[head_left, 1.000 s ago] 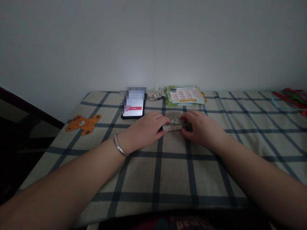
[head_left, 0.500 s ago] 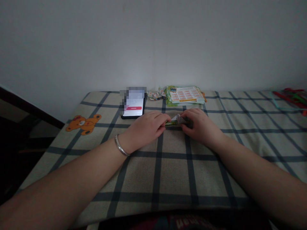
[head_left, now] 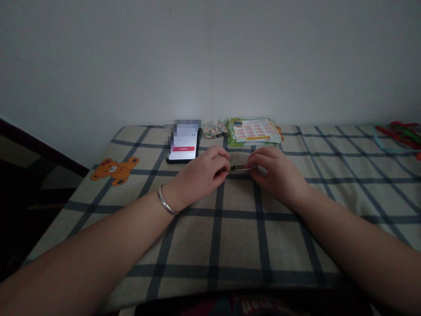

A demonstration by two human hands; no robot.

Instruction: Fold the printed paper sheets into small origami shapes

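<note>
A small piece of folded printed paper (head_left: pixel 239 167) shows as a thin, edge-on strip between my two hands, just above or on the checked cloth. My left hand (head_left: pixel 208 172), with a silver bangle at the wrist, pinches its left end between thumb and fingers. Its right end is gripped by my right hand (head_left: pixel 276 173), whose fingers curl over it. Much of the paper is hidden behind the fingers. Beyond the hands lie a stack of printed sheets (head_left: pixel 253 130) and a crumpled or folded paper piece (head_left: pixel 215 130).
A phone (head_left: pixel 183 147) with a lit screen lies behind my left hand. The table (head_left: pixel 237 245) wears a checked cloth with a printed bear (head_left: pixel 115 170) at left. Red and green items (head_left: pixel 403 134) are at the far right. A pale wall (head_left: pixel 210 57) rises behind.
The paper has tilted from showing a printed face and a white flap to a thin edge-on strip. My left fingers have lifted and shifted slightly; both hands stay in place.
</note>
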